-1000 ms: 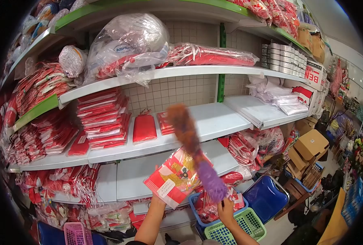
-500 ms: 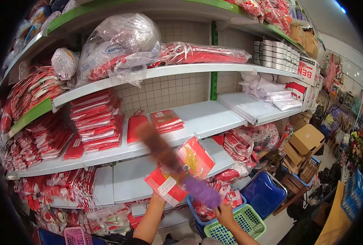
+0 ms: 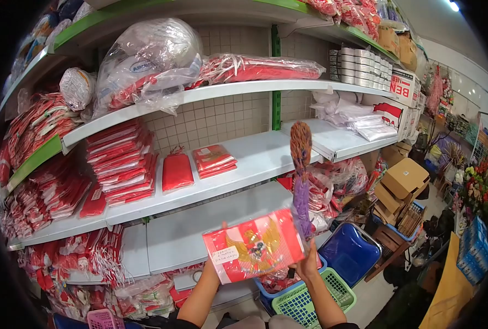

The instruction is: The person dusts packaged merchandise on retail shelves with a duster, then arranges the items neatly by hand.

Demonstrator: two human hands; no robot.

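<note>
My left hand point(image 3: 213, 271) grips the left side of a plastic-wrapped red-and-white flag packet point(image 3: 260, 248). It bears a gold eagle emblem, and a white handwritten label sits at its left end. My right hand point(image 3: 307, 265) is closed around the lower end of a feather duster point(image 3: 301, 181), purple below and brown at the tip, which points upward. That hand is also right at the packet's right edge. Behind the packet lies a pale lower shelf point(image 3: 194, 233).
On the middle shelf point(image 3: 241, 164) lie a tall stack of red-and-white packets point(image 3: 120, 164), a red packet point(image 3: 177, 171) and a small pile with gold print point(image 3: 215, 160). Below right stand a green basket point(image 3: 340, 290) and a blue chair point(image 3: 351, 253). Cardboard boxes point(image 3: 405, 181) are farther right.
The duster has swung from a blurred leftward slant across the packet to upright on its right. The packet now lies more level, and my right hand has come up to its edge.
</note>
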